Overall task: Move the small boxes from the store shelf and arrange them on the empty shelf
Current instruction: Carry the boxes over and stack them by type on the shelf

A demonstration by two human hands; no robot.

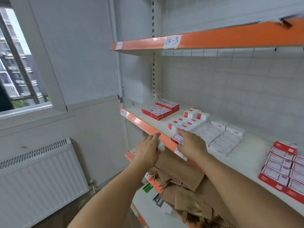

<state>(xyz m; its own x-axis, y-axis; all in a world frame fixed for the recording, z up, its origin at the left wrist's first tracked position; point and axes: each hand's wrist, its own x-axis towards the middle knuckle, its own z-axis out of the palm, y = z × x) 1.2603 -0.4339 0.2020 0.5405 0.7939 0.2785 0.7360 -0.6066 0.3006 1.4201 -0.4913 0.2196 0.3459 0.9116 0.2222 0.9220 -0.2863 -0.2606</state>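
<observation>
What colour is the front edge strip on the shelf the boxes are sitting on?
Orange. The glossy front edge strip of the white metal shelf shows best in the head view.

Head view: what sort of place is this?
Probably a pharmacy or shop stockroom: orange-edged shelves with a handwritten label, and grouped small boxes. A radiator stands under the window.

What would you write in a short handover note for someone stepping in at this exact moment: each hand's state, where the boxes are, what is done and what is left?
Left hand: open, fingers straight, by the orange shelf edge, holding nothing.
Right hand: over a small red-and-white box at the shelf front; grip not clear.
Done: groups already on this shelf: red boxes at the back left, red-and-white boxes, white boxes, another group at far right.
Left: set this box in line; whether more remain to be moved cannot be seen.
</observation>
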